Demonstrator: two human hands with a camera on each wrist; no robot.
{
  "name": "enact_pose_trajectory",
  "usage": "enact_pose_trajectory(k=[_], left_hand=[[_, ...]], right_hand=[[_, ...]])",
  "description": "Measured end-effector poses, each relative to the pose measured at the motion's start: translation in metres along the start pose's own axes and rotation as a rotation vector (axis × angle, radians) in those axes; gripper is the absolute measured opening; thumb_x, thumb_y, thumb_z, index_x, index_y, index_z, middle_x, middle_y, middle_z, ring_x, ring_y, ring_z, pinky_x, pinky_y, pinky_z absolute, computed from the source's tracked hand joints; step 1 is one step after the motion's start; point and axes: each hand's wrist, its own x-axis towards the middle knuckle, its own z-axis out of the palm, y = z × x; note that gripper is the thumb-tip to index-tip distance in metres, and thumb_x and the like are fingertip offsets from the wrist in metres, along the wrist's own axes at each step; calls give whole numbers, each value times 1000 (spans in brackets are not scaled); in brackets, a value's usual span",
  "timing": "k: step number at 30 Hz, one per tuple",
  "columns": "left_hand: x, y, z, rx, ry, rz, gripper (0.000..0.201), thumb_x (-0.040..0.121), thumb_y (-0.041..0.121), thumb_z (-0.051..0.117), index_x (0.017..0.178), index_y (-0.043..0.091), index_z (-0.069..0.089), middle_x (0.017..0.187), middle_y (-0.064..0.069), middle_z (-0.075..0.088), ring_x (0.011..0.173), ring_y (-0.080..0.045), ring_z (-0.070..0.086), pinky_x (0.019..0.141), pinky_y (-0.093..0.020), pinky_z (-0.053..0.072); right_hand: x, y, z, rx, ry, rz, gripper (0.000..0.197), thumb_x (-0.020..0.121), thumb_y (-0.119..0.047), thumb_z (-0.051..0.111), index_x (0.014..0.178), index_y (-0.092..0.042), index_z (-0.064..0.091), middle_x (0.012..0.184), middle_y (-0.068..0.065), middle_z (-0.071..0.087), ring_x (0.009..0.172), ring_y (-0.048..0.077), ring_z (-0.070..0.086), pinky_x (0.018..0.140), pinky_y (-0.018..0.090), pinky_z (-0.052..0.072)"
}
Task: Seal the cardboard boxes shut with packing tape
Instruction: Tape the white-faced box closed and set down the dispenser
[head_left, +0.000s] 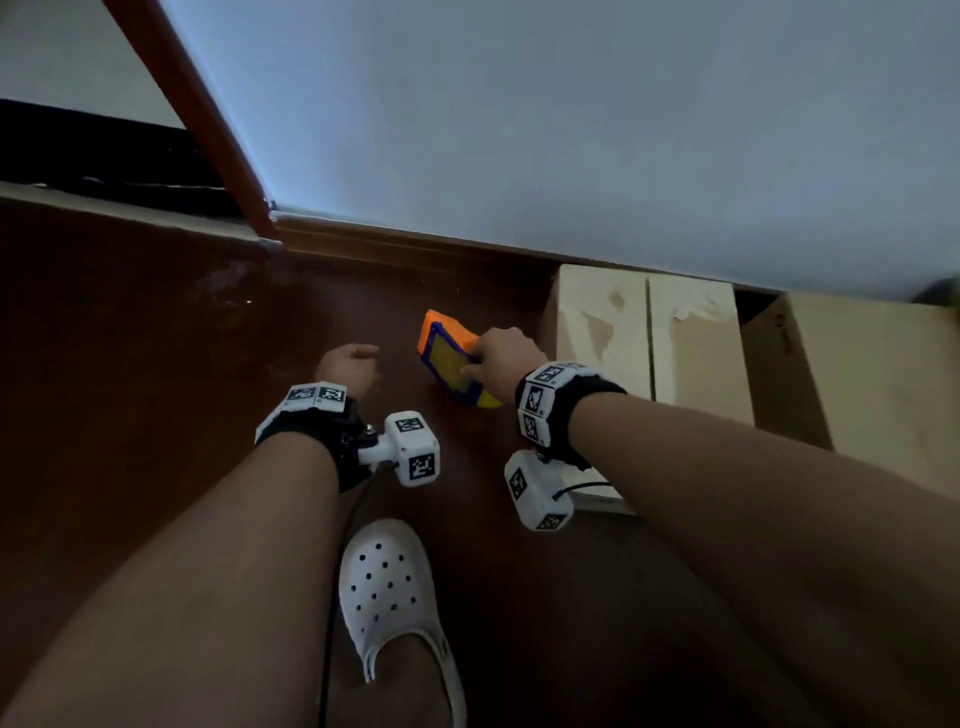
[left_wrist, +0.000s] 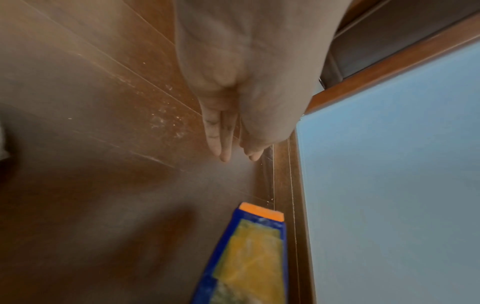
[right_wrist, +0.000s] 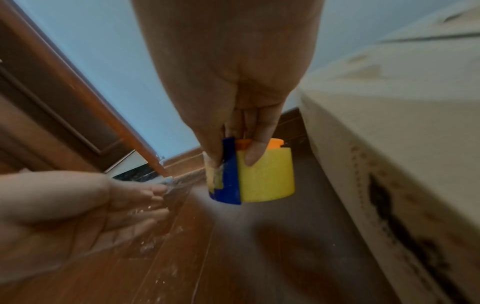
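The right hand (head_left: 506, 358) grasped the tape dispenser (head_left: 451, 364), thumb on its blue side and fingers (right_wrist: 255, 152) over the yellow body, as the right wrist view showed. The dispenser was held above the floor (head_left: 156, 332), near the wall (head_left: 571, 130) and just left of the box (head_left: 649, 338). That box stood on the floor against the wall, flaps down with a seam between them. Whether tape covered the seam could not be told. A second box (head_left: 857, 374) stood just to its right.

The left hand (head_left: 348, 366) was released: fingers (left_wrist: 221, 131) nearly straight, holding nothing, hovering over the floor to the left of the dispenser and apart from it. A white shoe (head_left: 389, 592) rested on the floor below the hands.
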Motion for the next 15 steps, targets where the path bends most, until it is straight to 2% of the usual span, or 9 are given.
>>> enact_pose_trajectory(k=[3,5,6,7,8,9,10,12,15], left_hand=[[23,2,-7,-59,0,-48,22,93,3,47,108,10,63,84,-10,64,78,-28,66,76,-35,56],[33,4,-13,-105,-6,-82,26,98,0,43,118,7,58,80,-4,57,67,-17,58,62,-24,50],[35,4,-15,-91,4,-83,28,98,-1,42,121,5,57,79,-3,55,65,-14,55,59,-21,48],[37,3,-17,-66,12,-77,30,98,-3,41,123,3,56,78,-3,54,64,-13,55,58,-20,47],[38,1,-19,-50,22,-67,31,97,-4,41,123,2,56,78,-3,54,63,-12,55,57,-19,47],[38,0,-21,-42,29,-66,31,97,-5,41,122,2,57,77,-4,54,61,-12,56,56,-18,47],[38,-2,-20,-33,34,-69,30,96,-6,41,119,4,58,76,-5,55,58,-12,57,55,-18,48],[35,-6,-16,-1,35,-83,27,95,-5,44,110,9,61,76,-7,57,60,-14,60,62,-23,51],[28,-12,2,60,-35,-73,31,90,-2,50,116,8,65,90,-12,64,81,-26,63,87,-40,54]], right_hand=[[28,-4,21,23,-113,124,24,95,-18,53,111,-2,62,109,12,63,91,31,63,74,35,51],[44,-5,33,76,-136,174,17,98,-13,43,91,-3,55,104,16,53,79,29,58,74,34,45],[49,-6,37,82,-141,188,22,98,-12,41,78,-7,48,101,17,47,68,25,51,74,33,42],[53,-7,41,99,-147,200,23,98,-11,41,75,-10,44,100,15,43,64,23,45,75,33,40],[55,-8,44,126,-150,191,14,96,-11,43,85,-9,51,102,15,44,68,24,46,78,33,39],[55,-8,48,166,-132,168,16,95,-11,47,106,-7,57,106,13,49,80,26,52,82,32,40],[55,-10,50,181,-128,152,31,94,-11,50,124,-7,55,115,12,56,92,27,56,85,31,42],[50,-12,50,181,-153,177,36,94,-14,50,129,-10,57,121,10,61,95,26,59,85,32,48],[35,-5,40,264,-53,210,32,96,-14,45,122,-13,64,122,9,63,103,25,62,88,33,52]])
